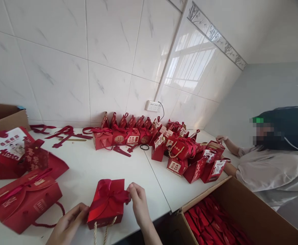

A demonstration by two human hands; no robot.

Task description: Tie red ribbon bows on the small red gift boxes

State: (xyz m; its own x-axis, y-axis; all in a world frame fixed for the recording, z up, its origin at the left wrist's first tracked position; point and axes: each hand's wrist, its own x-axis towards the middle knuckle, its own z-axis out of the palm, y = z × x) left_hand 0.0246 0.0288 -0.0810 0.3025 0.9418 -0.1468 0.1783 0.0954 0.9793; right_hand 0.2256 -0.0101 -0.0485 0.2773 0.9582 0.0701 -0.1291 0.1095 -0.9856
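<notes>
A small red gift box [114, 211] sits on the white table in front of me, a dark red ribbon bow [110, 195] tied across its top. Two twisted gold cord handles [95, 233] hang from its near side. At the right end of the bow, the thumb and fingers of my right hand [140, 204] pinch the ribbon. My left hand [71, 221] is closed at the box's left corner, where a ribbon tail runs into its fingertips. Left of that hand lies a larger red gift box [34, 200] with a ribbon and red cord handle.
Many red gift boxes [141, 134] stand along the wall. A cardboard carton [261, 207] of red packages is at lower right, another carton [13, 119] at far left. Loose ribbons [64, 132] and a black ring [144, 147] lie about. Another person [266, 173] reaches toward boxes.
</notes>
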